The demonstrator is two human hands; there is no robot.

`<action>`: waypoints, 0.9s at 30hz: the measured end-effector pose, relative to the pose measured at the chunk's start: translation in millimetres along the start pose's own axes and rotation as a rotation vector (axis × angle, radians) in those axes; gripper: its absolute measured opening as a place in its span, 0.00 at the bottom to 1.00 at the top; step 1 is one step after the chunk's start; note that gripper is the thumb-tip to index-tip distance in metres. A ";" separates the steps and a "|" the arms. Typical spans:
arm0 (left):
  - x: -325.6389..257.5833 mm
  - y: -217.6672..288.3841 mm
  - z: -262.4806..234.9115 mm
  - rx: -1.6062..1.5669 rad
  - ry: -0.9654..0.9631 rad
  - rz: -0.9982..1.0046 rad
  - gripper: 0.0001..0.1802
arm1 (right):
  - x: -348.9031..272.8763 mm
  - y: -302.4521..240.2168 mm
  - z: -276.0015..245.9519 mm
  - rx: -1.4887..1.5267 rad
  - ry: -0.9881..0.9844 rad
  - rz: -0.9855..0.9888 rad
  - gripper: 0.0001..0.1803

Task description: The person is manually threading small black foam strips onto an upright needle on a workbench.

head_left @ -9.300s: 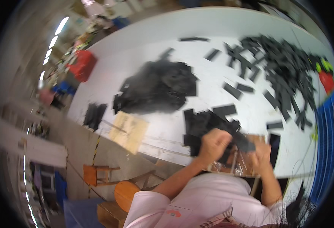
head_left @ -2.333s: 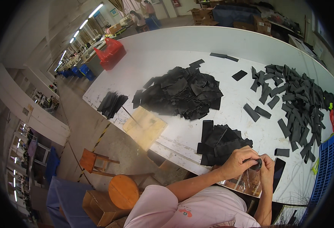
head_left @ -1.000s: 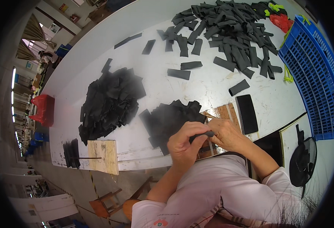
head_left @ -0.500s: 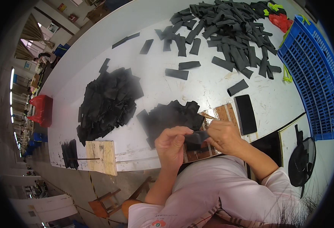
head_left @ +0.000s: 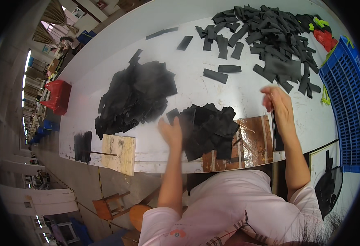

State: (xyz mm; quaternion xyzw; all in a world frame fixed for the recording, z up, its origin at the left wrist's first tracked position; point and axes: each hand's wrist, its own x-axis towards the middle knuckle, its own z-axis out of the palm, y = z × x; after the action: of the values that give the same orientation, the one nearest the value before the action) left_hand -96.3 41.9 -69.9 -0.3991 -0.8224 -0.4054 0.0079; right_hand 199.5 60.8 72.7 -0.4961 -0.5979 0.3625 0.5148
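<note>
My left hand (head_left: 172,132) is at the left edge of the near pile of flat black fabric pieces (head_left: 212,133), its fingertips closed on a small black fabric piece (head_left: 172,115). Above the right side of the table my right hand (head_left: 277,102) is held with its fingers apart and nothing between them. Just beyond it, a blurred dark folded piece (head_left: 283,69) shows against the far heap of folded dark strips (head_left: 270,35). A brown taped board (head_left: 255,137) lies in front of me, a thin pointed tool (head_left: 238,141) on it.
A larger black fabric pile (head_left: 135,96) lies left of centre. Farther left are a wooden block (head_left: 119,153) with a rod and a red bag (head_left: 58,96). My right forearm partly covers a dark phone (head_left: 278,137). A blue basket (head_left: 344,102) stands at the right edge.
My hands have parted from the piece they both held. The right moved forward and right and let go; the left moved left to the near pile. The view has shifted too.
</note>
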 end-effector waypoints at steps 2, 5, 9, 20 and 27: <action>12.4 -25.5 9.7 0.333 0.006 0.035 0.17 | -30.5 1.4 2.8 0.025 -0.054 0.025 0.20; 27.2 -37.7 6.3 0.326 -0.245 0.030 0.10 | -72.3 -24.8 11.2 -0.036 -0.476 0.011 0.13; 42.8 -18.9 -20.1 -0.408 -0.221 0.111 0.06 | -88.5 -24.9 41.7 -0.063 -0.803 0.037 0.10; -24.5 68.6 -96.2 -0.897 -0.686 -0.189 0.12 | -59.9 29.4 129.0 1.019 -0.442 0.820 0.10; -43.8 48.5 -119.8 -1.365 -0.812 -0.574 0.16 | -60.3 27.9 127.1 1.048 -0.408 0.856 0.11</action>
State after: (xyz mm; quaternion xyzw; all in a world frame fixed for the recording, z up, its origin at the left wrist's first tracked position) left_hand -71.5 -50.1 27.9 -0.2065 -0.4055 -0.6249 -0.6344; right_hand 80.3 19.2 4.6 -0.2963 -0.1815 0.8591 0.3758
